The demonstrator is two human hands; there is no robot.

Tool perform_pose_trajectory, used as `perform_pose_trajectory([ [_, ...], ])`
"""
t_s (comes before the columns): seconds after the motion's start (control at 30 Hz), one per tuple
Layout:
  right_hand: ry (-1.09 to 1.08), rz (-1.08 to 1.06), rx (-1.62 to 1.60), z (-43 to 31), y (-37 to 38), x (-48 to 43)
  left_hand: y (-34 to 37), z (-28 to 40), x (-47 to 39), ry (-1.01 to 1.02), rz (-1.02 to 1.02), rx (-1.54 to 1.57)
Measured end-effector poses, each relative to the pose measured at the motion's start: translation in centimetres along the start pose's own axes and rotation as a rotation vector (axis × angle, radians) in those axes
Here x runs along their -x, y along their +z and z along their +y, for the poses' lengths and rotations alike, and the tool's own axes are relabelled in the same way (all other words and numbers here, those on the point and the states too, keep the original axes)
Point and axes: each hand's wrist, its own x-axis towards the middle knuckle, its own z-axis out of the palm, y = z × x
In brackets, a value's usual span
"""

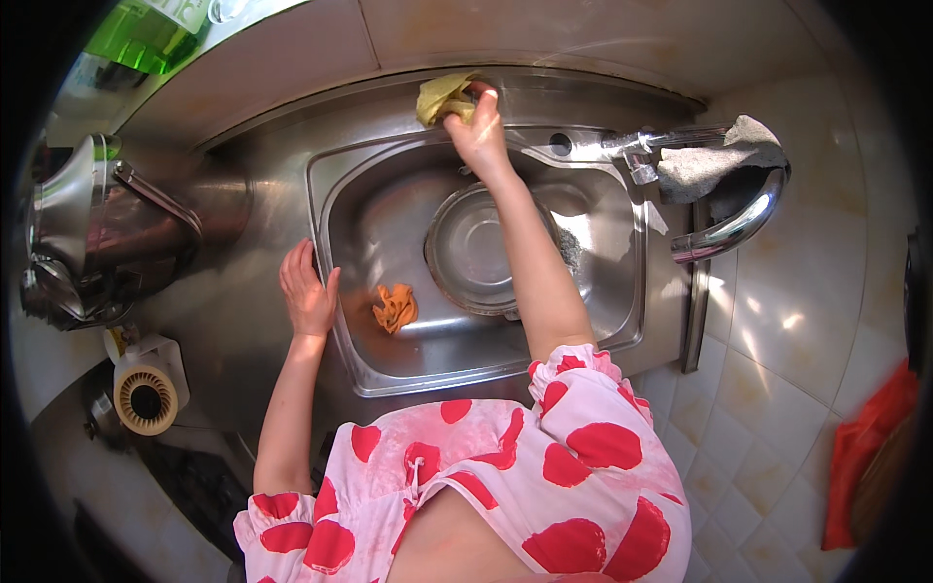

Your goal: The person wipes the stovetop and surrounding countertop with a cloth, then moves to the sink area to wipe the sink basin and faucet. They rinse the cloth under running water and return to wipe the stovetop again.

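Observation:
A yellow cloth (439, 100) is held in my right hand (477, 130), over the steel ledge behind the sink, near the wall. My left hand (306, 291) lies flat with its fingers spread at the left rim of the stainless steel sink (379, 218). Inside the basin a round metal pan or lid (477, 248) sits partly under my right forearm. A crumpled orange cloth (396, 307) rests in the basin's left part. Grey scouring material (570, 248) shows beside the round piece, to the right of my forearm.
A chrome faucet (758, 211) with a grey cloth (689, 173) draped on it stands at the right. Metal cookware (109, 226) and a cream-coloured appliance (146, 399) are at the left. On the upper left ledge is a green bottle (146, 40). A red bag (867, 459) hangs lower right.

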Motion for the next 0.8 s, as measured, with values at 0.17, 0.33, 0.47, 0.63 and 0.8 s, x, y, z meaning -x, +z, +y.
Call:
perform_pose_trajectory([
  [0.17, 0.132, 0.315, 0.365, 2.7, -6.3, -3.7, 0.0, -0.2, 0.1, -0.004, 0.031, 0.004],
  [0.33, -0.289, 0.233, 0.662, 4.6, 1.5, 0.4, -0.1, -0.4, 0.0, 0.030, 0.078, 0.022],
  [0.47, -0.513, 0.000, 0.516, 1.4, 8.4, 3.5, -0.3, -0.9, 0.4, -0.008, 0.085, 0.039],
  [0.63, -0.877, -0.141, 0.424, -9.0, 18.0, 4.1, -0.3, -0.9, 0.6, -0.037, 0.074, 0.076],
  [0.8, -0.858, -0.397, 0.383, -4.4, 18.7, 2.2, 0.5, -1.0, 0.2, -0.008, 0.098, 0.110],
])
